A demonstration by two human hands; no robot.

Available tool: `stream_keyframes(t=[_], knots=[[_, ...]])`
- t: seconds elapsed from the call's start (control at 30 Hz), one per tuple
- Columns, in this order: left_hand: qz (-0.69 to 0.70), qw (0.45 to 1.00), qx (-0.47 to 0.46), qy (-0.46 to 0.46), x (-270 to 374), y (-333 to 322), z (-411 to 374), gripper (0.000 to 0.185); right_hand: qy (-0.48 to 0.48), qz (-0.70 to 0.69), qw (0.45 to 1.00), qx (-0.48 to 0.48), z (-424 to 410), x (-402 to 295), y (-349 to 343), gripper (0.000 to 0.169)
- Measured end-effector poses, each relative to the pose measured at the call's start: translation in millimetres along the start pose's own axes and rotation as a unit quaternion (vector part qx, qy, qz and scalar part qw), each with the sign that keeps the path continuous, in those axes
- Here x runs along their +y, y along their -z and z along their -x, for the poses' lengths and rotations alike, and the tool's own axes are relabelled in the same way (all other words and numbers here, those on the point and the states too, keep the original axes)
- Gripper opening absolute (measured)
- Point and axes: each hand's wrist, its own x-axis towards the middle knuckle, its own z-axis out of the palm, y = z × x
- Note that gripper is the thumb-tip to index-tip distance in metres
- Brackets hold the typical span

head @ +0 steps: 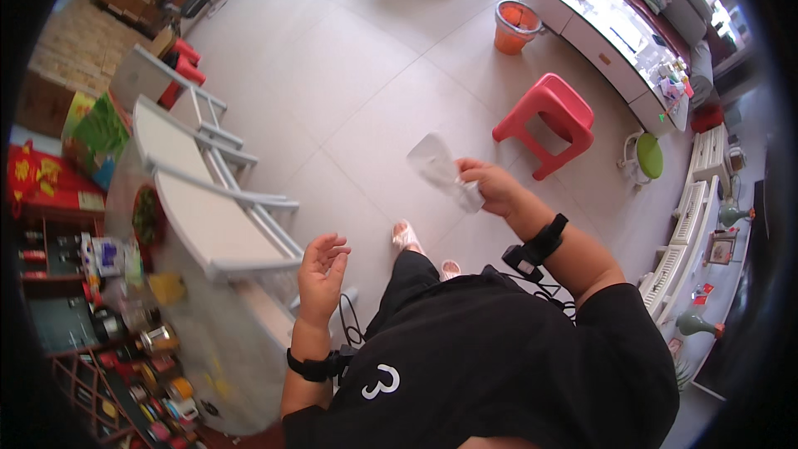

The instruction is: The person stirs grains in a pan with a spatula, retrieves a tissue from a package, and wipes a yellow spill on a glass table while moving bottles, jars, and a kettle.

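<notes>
My right hand point(489, 186) is closed on a crumpled piece of thin, translucent plastic point(431, 162), perhaps a bag, which spreads out up and to the left of my fingers above the tiled floor. My left hand point(323, 274) holds nothing; its fingers are apart and slightly curled. It is close to the rim of a pale chair point(218, 218) with grey edges. Both forearms wear black straps with small devices on them. Below the hands my feet show in light sandals point(406, 235).
A red plastic stool point(570, 109) stands ahead to the right, with an orange bin point(512, 28) beyond it. A long coffee table point(598, 31) and a low green-topped stool point(649, 157) are at the right. Several pale chairs surround a covered table point(206, 330) at the left.
</notes>
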Motion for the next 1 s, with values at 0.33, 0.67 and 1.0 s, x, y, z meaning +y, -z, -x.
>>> stream_keyframes(t=[0.33, 0.67, 1.0], knots=[[0.061, 0.980, -0.190, -0.010, 54.9, -159.2, -322.0, 0.014, -0.020, 0.115, 0.993, 0.012, -151.6, -178.9, 32.0, 0.021], [-0.193, 0.853, -0.368, -0.315, 115.8, -318.2, -536.6, 0.034, 0.170, -0.061, 0.974, 0.133, -248.9, -344.2, 116.4, 0.031], [-0.118, 0.962, -0.244, 0.028, 98.2, -355.4, -744.6, 0.022, 0.009, -0.079, 0.940, 0.331, -361.9, -469.1, 355.0, 0.021]])
